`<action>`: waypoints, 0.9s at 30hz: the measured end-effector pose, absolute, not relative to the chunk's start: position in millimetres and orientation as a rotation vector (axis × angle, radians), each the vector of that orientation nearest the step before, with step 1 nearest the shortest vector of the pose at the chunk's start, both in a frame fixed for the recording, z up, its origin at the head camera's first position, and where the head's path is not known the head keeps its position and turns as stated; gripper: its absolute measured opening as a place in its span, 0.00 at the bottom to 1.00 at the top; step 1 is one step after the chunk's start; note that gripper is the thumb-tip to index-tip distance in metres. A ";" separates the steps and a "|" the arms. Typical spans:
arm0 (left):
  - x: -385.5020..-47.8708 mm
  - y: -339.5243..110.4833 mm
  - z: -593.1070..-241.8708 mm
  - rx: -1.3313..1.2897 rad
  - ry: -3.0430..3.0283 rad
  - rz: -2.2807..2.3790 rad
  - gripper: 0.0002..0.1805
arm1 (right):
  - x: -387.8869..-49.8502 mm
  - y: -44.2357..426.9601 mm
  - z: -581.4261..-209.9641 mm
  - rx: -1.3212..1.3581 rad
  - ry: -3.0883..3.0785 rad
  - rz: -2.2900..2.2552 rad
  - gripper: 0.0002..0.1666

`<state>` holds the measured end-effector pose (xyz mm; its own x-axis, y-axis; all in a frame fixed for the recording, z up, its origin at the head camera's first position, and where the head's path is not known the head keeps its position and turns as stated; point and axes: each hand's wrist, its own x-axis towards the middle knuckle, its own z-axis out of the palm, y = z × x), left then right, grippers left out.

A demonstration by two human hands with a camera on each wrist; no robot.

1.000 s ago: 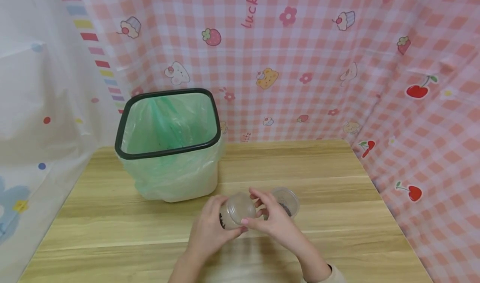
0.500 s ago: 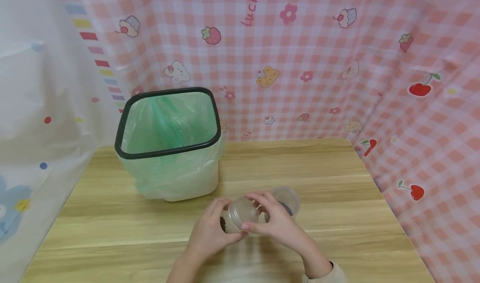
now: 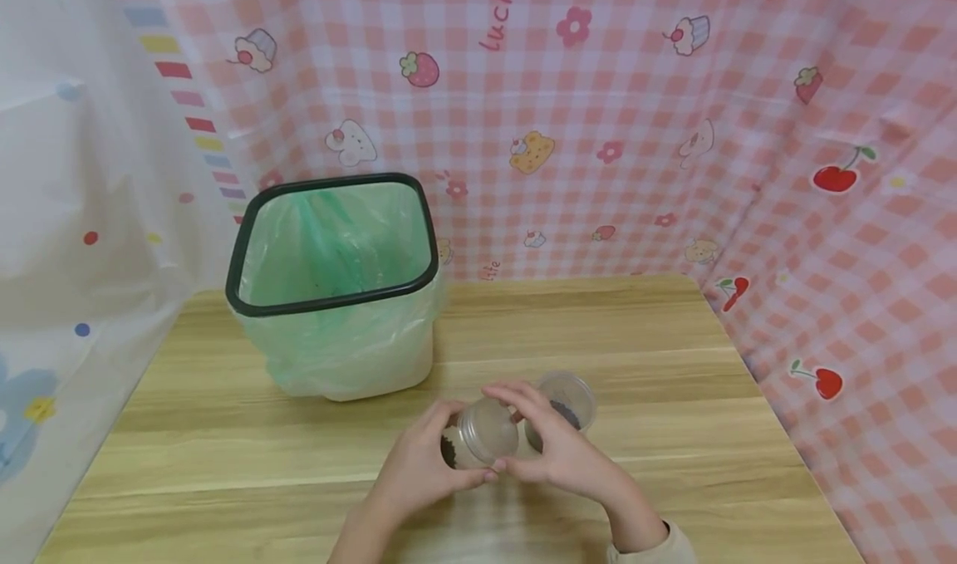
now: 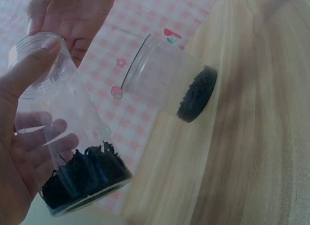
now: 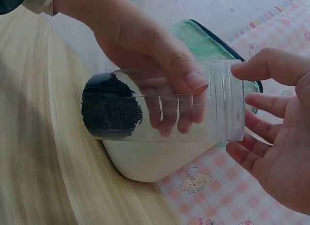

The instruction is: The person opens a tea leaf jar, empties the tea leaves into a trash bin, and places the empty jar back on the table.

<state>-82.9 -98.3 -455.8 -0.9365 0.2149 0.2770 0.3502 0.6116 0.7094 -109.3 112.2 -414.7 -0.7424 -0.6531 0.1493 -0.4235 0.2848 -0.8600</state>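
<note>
Right wrist view: our left hand (image 5: 145,48) wraps the jar (image 5: 140,100), right hand (image 5: 281,137) pinches its ridged end (image 5: 226,104); we judge it light, stiff, slick; hold mid-body.

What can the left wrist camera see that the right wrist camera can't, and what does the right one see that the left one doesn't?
Only the left wrist view: a second jar standing on the table.

Only the right wrist view: a sleeve cuff and the bin's dark rim.

Both: the held jar with dark bits inside, the left hand gripping it, the right hand at its top, the table and the pink checked cloth.
</note>
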 end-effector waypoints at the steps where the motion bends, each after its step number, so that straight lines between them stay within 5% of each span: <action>1: -82.7 -98.0 -455.6 -0.468 -2.669 -1.239 0.39 | -108.8 112.1 -414.8 -0.999 2.315 -1.452 0.45; 19: -89.9 -95.3 -465.7 -0.471 -2.437 -0.839 0.42 | -103.2 84.6 -416.3 -0.412 2.476 -1.526 0.40; 27: -86.7 -94.5 -464.6 -0.454 -2.494 -0.912 0.42 | -103.1 87.0 -417.0 -0.555 2.472 -1.540 0.40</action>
<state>-86.7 -94.5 -464.6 -0.8472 0.1504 0.5095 0.4436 0.7280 0.5227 -103.1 87.0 -417.0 -0.9149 -0.4011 0.0463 -0.2185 0.3954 -0.8921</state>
